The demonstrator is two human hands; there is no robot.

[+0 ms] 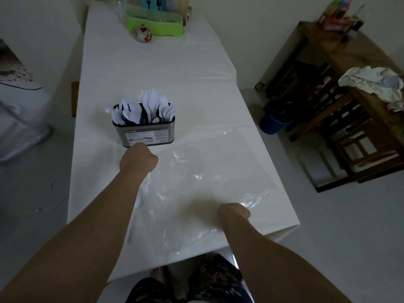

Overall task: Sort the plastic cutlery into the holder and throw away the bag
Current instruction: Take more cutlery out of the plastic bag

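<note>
A metal cutlery holder [145, 133] stands on the white table [153, 68], filled with white plastic spoons, forks and knives [150, 108]. In front of it a large clear plastic bag [203, 171] lies flat on the table. My left hand [138, 158] sits curled at the bag's far left corner, just below the holder, and seems to pinch the plastic. My right hand [235, 212] is curled on the bag's near right edge and grips it. The fingers of both hands are hidden under the knuckles.
At the table's far end are a green tray [153, 24], a small ceramic jar [143, 32] and teal containers. To the right stands a wooden shelf [341, 110] with a crumpled cloth on it, and a blue bin [274, 123] with a black liner on the floor.
</note>
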